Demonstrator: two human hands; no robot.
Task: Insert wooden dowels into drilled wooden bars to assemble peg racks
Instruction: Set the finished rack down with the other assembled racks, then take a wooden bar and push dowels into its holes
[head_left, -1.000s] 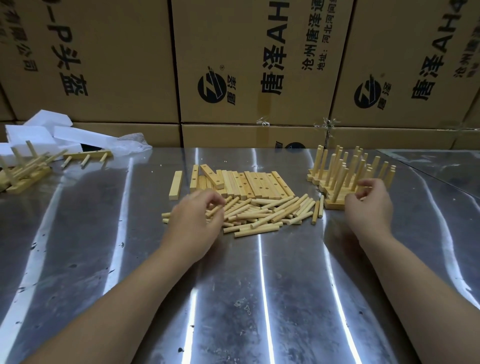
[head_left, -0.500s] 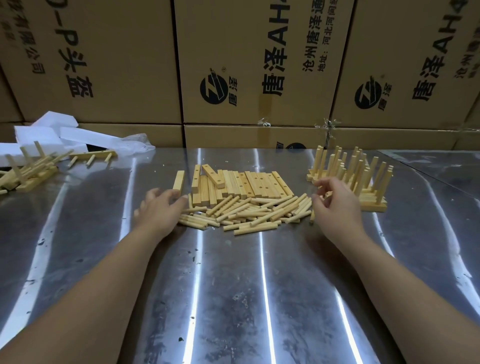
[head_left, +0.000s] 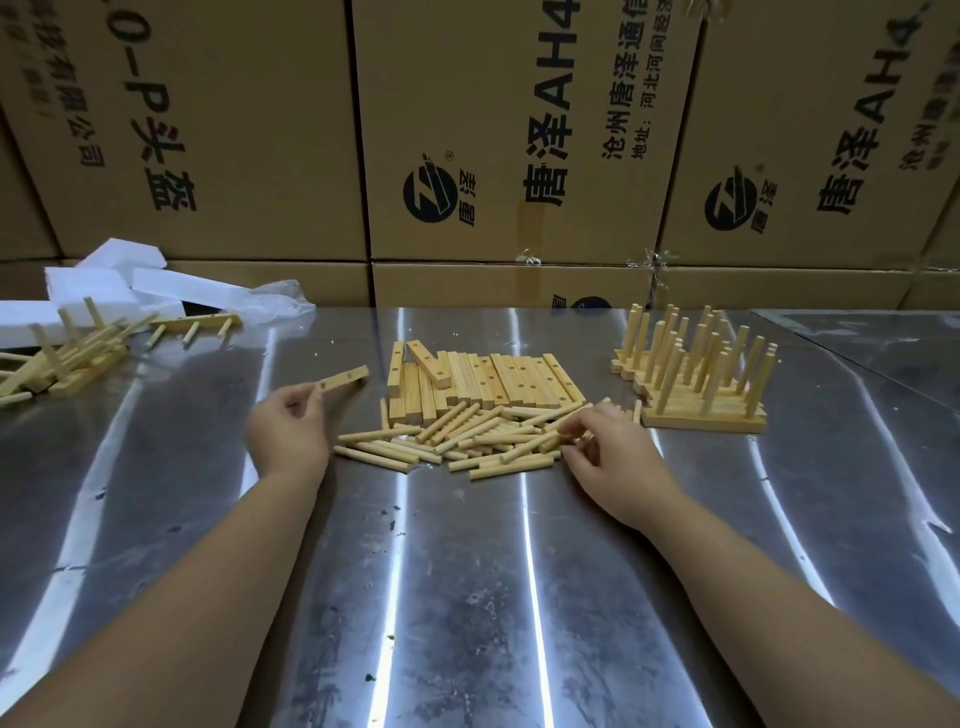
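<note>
Drilled bar (head_left: 344, 379) raised left of strewn dowels (head_left: 467, 436).

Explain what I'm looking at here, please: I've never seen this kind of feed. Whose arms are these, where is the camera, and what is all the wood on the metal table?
There is no machine: a person works with bare hands, and the single camera sits on their head, looking forward and down. The left hand holds one drilled wooden bar lifted off the steel table. The right hand has its grip in the pile of loose dowels, fingers on one or more; whether any is lifted I cannot tell. Behind the dowels lie more drilled bars. At right stand finished peg racks, dowels upright. More racks lie at far left near white foam. Cardboard boxes fill the background.
</note>
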